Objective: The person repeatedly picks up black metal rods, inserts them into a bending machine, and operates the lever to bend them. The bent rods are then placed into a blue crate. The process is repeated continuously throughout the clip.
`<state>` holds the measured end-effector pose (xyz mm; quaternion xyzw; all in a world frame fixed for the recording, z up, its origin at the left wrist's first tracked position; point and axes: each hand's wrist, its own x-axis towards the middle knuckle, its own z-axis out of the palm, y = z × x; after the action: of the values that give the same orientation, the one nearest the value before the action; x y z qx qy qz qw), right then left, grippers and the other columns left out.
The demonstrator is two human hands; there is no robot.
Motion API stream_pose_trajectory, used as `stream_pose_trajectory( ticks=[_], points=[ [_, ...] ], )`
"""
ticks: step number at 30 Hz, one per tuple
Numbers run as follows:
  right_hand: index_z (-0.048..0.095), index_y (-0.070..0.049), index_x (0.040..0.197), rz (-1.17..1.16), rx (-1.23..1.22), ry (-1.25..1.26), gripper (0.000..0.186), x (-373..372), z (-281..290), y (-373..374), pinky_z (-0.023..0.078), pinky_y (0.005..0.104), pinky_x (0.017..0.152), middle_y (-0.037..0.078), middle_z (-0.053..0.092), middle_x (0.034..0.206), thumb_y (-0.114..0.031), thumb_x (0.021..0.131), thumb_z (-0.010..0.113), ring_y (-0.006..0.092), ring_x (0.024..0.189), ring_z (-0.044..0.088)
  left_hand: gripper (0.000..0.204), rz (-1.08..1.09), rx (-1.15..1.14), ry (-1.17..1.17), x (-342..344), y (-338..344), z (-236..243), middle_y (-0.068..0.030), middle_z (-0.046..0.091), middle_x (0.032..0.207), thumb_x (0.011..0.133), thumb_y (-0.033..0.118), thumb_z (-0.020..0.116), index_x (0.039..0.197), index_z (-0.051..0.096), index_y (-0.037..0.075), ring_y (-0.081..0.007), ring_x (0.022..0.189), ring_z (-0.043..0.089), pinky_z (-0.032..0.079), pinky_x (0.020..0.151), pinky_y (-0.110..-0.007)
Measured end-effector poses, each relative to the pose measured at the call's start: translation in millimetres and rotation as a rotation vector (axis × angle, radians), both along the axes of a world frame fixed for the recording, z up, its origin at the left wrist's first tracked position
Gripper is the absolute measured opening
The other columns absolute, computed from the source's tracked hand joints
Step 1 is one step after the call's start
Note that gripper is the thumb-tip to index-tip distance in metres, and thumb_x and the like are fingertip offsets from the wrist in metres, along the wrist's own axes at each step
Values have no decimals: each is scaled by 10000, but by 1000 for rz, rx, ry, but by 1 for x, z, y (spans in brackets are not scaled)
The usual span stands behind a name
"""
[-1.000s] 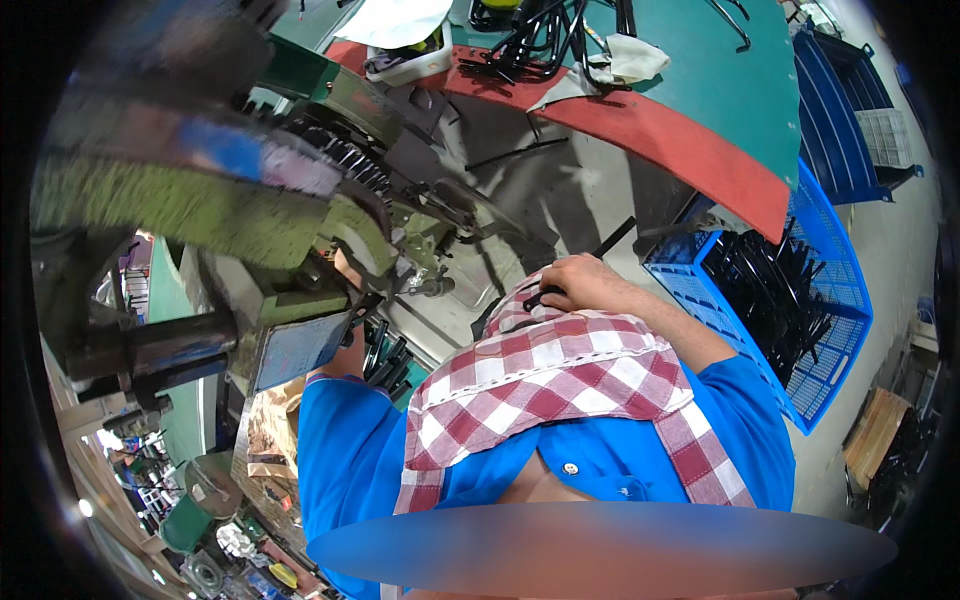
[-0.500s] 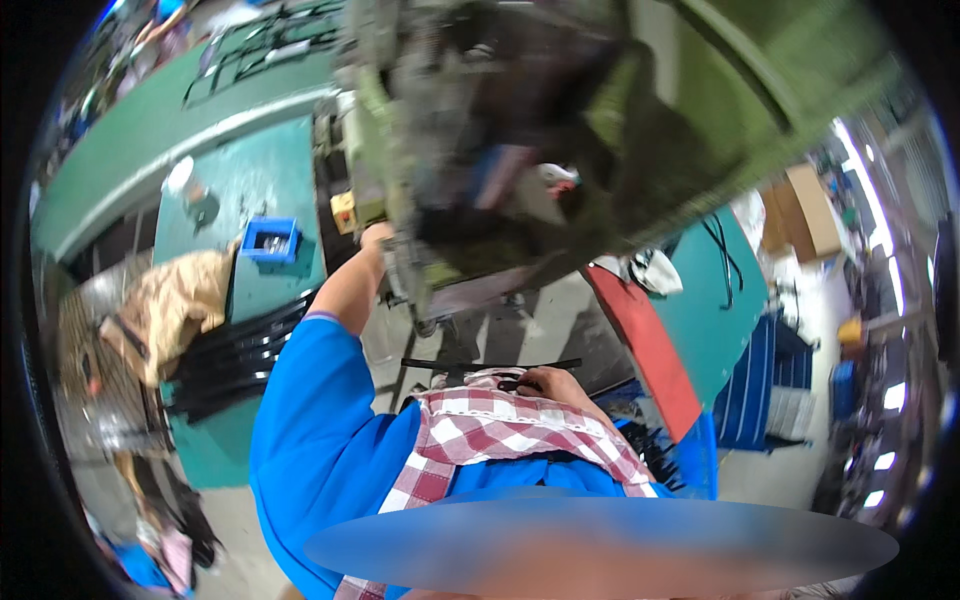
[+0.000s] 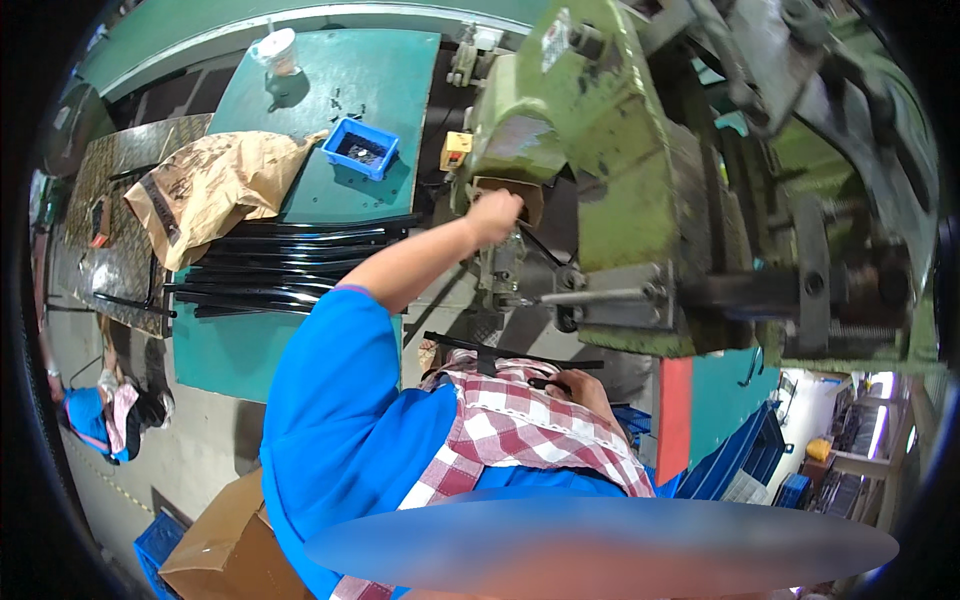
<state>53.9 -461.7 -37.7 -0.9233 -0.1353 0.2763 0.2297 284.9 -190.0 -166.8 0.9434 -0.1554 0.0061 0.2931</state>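
Note:
My left hand reaches forward to a small open cardboard box fixed at the front of a green machine. Its fingers are curled at the box's opening, and their tips are hidden. Low against my checked apron, my right hand is closed round a small black piece, mostly covered by the fingers. Just beyond that hand, a thin black tube lies crosswise over my lap. A metal rod juts from the machine, nearer to me than the cardboard box.
Left, a green table bears a bundle of black tubes, brown paper, a blue bin of small parts and a lidded cup. A yellow switch box sits beside the machine. A carton stands lower left.
The view has swung, bringing the left table nearer the middle and the machine further right. My left hand has gone from the machine's side to the cardboard box. My right hand stays at my lap.

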Motion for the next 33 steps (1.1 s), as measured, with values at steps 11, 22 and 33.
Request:
stream_pose_trajectory(
  ticks=[11, 22, 33],
  points=[
    [654, 10, 947, -91, 172, 183, 258, 10, 6, 51, 466, 332, 655, 148, 631, 823, -223, 845, 698, 202, 702, 590, 151, 149, -692, 388, -17, 17, 34, -133, 643, 831, 829, 155, 631, 890, 619, 17, -270, 794, 622, 488, 718, -385],
    [671, -35, 958, -66, 66, 73, 246, 0, 22, 46, 484, 382, 661, 189, 618, 876, -240, 821, 678, 336, 751, 620, 191, -21, 202, -1, 20, 10, 12, -162, 641, 922, 818, 93, 532, 972, 613, 14, -302, 865, 655, 544, 720, -381],
    [659, -59, 925, 94, 108, -40, 218, 2, -2, 26, 483, 407, 576, 157, 597, 741, -252, 825, 673, 330, 665, 611, 104, -282, -823, 721, -89, 10, 73, -46, 611, 690, 827, 102, 659, 847, 611, 12, -92, 628, 554, 452, 603, -275]
  ],
)
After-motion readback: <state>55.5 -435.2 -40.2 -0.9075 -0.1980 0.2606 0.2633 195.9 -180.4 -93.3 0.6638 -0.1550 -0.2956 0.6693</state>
